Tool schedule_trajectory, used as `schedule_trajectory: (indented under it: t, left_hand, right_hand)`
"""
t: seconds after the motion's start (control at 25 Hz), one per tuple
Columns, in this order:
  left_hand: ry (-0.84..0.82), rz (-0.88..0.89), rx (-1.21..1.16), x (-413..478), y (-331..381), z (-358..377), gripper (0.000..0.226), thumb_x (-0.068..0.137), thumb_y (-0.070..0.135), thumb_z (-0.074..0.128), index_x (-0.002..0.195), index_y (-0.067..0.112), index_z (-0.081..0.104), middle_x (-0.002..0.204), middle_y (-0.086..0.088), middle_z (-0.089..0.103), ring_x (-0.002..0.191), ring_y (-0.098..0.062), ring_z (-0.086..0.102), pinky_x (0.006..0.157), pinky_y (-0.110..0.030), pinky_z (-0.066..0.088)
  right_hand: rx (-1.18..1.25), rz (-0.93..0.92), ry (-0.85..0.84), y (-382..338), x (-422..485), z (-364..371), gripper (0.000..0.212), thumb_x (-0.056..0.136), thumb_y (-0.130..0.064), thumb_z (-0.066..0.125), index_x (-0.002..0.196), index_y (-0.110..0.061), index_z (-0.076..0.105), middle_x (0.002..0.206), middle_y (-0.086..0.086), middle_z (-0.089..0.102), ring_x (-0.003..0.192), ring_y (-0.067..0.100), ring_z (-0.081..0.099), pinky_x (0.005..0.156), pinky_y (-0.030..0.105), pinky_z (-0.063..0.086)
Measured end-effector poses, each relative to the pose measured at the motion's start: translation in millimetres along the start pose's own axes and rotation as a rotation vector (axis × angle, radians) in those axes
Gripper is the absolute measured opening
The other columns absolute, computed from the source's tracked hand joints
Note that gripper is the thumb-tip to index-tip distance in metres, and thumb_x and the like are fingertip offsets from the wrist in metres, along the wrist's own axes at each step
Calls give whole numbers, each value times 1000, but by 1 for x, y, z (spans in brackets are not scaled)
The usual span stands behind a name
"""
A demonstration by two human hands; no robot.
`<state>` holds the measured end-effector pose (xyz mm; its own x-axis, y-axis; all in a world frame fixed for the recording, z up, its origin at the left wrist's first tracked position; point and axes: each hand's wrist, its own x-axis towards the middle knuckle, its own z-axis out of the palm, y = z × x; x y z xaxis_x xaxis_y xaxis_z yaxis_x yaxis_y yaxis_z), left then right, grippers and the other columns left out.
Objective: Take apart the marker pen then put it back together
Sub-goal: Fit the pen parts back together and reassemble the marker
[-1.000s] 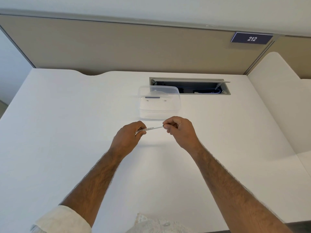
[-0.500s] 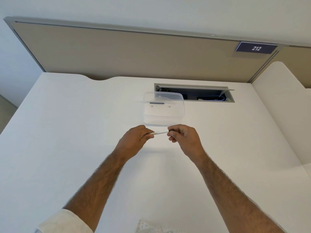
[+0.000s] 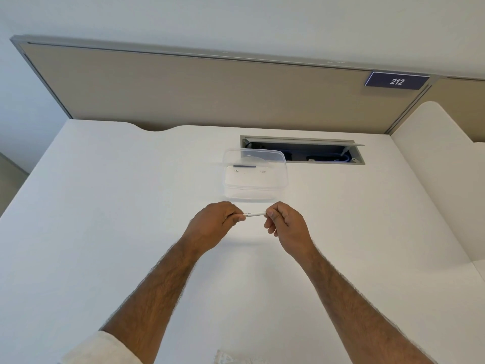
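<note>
I held the pen [image 3: 254, 213] up off the bench [image 3: 105, 219] with both hands, a little above the middle of my view. It lay nearly level, its right end tipped slightly toward 1 o'clock. My left hand [image 3: 212, 227] had its fingers [image 3: 237, 217] clenched round the left end, so that end was hidden in my fist. My right hand [image 3: 286, 225] pinched the right end between thumb and fingers [image 3: 271, 214], with the lower fingers curled loose beneath. Only the short white middle of the barrel showed between the two hands, with small dark print on it that was too small for me to read. I could not tell whether a cap sat on either end.

At 12 o'clock from the pen, near it but apart, a clear tub [image 3: 254, 177] stood on the bench, its lid [image 3: 256, 160] resting on top at a tilt. Behind the tub, toward 1 o'clock, a cable slot [image 3: 304, 151] lay open in the bench with its flap raised and blue wire showing inside. A tan partition [image 3: 199, 93] ran along the far edge of the bench, and a dark sign [image 3: 396, 81] reading 212 sat on it at 2 o'clock.
</note>
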<state>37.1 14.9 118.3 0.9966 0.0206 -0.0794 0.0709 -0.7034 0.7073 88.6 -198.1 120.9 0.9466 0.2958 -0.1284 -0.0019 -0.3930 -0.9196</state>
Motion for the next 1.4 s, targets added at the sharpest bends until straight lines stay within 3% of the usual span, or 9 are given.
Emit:
schedule_trajectory:
  t: [0.24,0.48,0.64,0.84,1.12,1.28,1.4]
  left_hand:
    - [12,3,-2,2,5,0,16,100,36,59,86,30,63,83,13,60,78,-10,57,71,-43,52]
    - [0,11,-25,6,11,1,13,97,38,63,86,31,63,87,14,61,84,-8,57,74,-39,52]
    - [-58,11,-44,10,14,0,18,101,35,56,87,33,67,83,13,58,81,-11,57,78,-48,54]
    - [-23,25,-9,10,16,-2,12,95,33,65,85,31,60,86,14,58,79,-6,54,71,-39,49]
    - [-61,-1,-53,11,19,-1,10,98,24,64,93,21,73,81,12,59,79,-11,56,77,-38,50]
    - [-42,-13,6,12,21,-5,10,95,31,64,87,31,69,83,12,61,82,-12,59,75,-39,51]
    - [-52,-31,-5,10,20,-8,9,94,33,65,87,35,69,83,12,60,81,-8,58,75,-39,50]
  right_hand:
    - [-21,-59,-54,-6,-1,-4,16,101,-9,53,86,-8,60,77,11,68,64,5,58,58,12,43]
    - [-9,-37,-7,-4,4,-4,33,104,-21,51,77,-3,56,63,1,62,57,13,52,58,27,45]
    - [-5,-34,-1,-7,1,-2,36,104,-23,51,75,-1,54,63,3,62,55,12,52,57,25,45]
    - [45,4,1,-11,0,2,42,104,-28,53,74,1,54,61,5,59,52,10,50,53,24,43]
    - [29,-19,-66,-15,2,-7,26,104,-18,52,84,-2,59,67,8,63,59,14,53,55,18,42]
    - [77,29,-42,-16,2,-4,42,104,-31,53,76,1,57,60,9,57,56,19,49,52,28,41]
    - [100,41,-49,-15,-1,-8,34,103,-28,53,83,-2,61,63,9,62,56,17,51,52,22,42]
